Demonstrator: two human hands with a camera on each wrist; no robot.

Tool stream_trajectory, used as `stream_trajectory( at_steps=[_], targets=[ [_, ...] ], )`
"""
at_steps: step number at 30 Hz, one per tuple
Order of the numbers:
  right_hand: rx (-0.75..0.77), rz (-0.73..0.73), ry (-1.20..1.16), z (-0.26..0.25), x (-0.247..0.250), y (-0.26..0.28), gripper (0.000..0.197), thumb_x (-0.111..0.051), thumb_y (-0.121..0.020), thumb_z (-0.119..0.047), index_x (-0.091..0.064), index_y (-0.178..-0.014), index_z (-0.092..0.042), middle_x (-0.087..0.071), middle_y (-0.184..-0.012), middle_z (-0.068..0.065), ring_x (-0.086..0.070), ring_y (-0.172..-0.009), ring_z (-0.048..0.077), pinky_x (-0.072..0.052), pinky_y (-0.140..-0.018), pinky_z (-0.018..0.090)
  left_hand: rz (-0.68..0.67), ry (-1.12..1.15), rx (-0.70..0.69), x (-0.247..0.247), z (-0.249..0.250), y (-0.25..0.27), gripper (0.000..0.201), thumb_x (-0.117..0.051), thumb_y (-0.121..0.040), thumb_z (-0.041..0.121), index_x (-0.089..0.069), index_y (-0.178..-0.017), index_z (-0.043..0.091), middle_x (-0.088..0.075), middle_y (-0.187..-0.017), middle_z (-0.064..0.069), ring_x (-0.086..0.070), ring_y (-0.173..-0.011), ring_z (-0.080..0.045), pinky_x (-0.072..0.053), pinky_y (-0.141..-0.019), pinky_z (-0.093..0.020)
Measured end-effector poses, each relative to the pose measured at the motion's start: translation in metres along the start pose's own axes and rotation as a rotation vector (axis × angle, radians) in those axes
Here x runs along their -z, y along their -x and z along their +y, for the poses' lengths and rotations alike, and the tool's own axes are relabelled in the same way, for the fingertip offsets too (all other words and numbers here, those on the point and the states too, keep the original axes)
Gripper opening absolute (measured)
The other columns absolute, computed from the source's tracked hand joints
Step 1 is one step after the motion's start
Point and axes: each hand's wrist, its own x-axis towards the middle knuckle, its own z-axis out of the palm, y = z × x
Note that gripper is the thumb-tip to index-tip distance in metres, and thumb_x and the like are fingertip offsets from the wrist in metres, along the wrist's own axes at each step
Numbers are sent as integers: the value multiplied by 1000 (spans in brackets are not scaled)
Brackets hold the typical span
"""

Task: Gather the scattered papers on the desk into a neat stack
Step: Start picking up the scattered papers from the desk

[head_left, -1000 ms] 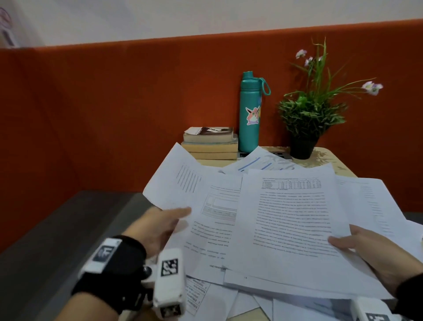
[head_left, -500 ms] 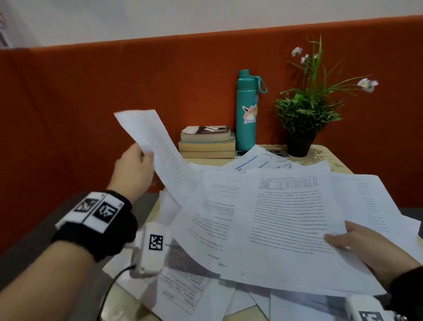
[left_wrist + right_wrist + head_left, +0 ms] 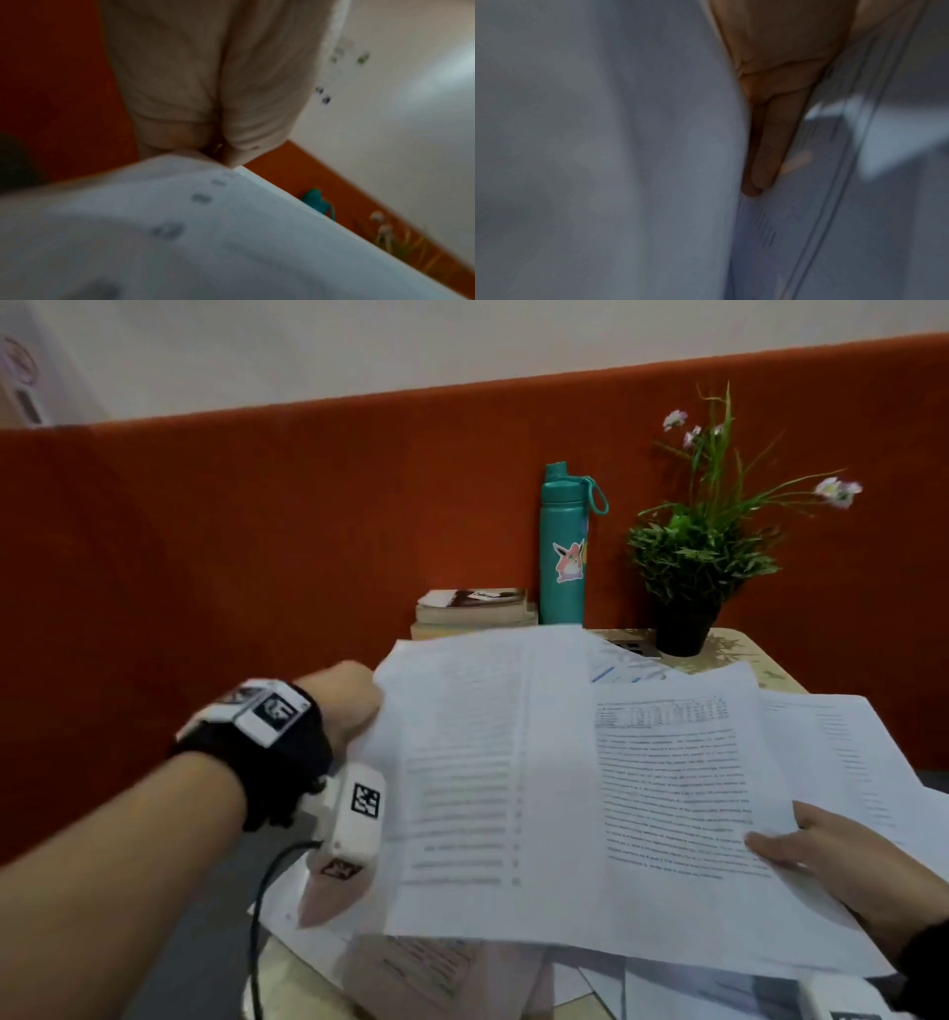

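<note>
Two hands work over one small desk [image 3: 770,660]. The left hand [image 3: 344,706] pinches the far left corner of a single sheet [image 3: 462,788], which is lifted off the desk and laid partly over the bundle [image 3: 678,793] of sheets held by the right hand [image 3: 842,860]. That hand grips the bundle's near right edge, thumb on top. The sheet's long axis runs from the near edge of the desk toward the far edge, its printed lines running crosswise; the bundle lies the same way, tilted slightly to the right. More loose papers [image 3: 847,752] spread under them toward the right edge, and others [image 3: 421,968] show below at the near edge; how many cannot be counted.

At the far edge stand one teal bottle [image 3: 564,552] and one potted plant [image 3: 693,557], with a short pile of books [image 3: 475,611] to the bottle's left: two can be made out, perhaps more beneath.

The left wrist view shows what the head view hides: curled fingers [image 3: 180,101] and thumb closing on the sheet's corner [image 3: 231,170], with the bottle's cap [image 3: 315,199] beyond. The right wrist view shows straight fingers [image 3: 770,142] lying flat under the bundle, between it and the papers below [image 3: 795,233]; that thumb is out of its sight. Both wrist views are blurred.
</note>
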Motion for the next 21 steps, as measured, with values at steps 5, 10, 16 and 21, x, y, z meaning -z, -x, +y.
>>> stream_trajectory(
  at_steps=[5,10,16,21],
  targets=[
    [9,12,3,-2,1,0,16,-60,-88,-2,-65,-103,-4,-71,-95,2,-63,-82,19,-41,-61,25,-206,134,176,-69,8,12,20,-42,-97,17,-55,-92,2,-65,-96,-22,-61,-74,-31,-44,-72,-29],
    [-27,0,-18,2,2,-3,18,-60,-88,-2,-66,-105,-3,-73,-101,9,-67,-89,29,-49,-72,33,-332,193,174,-61,35,35,54,-73,-81,39,-50,-119,8,-67,-93,-10,-60,-72,-25,-45,-51,-22],
    [-25,6,-68,5,0,-3,16,-60,-86,2,-66,-100,-3,-75,-96,10,-69,-90,32,-52,-85,41,-296,289,147,-80,44,42,87,-83,-67,21,-35,-137,6,-56,-127,-10,-57,-110,-30,-50,-84,-34],
    [12,7,-51,6,1,-6,19,-61,-86,-1,-67,-104,-5,-74,-104,6,-68,-95,28,-50,-86,37,-123,354,48,-61,32,34,48,-76,-74,11,-63,-119,0,-69,-114,-14,-65,-106,-32,-54,-90,-39]
  ],
)
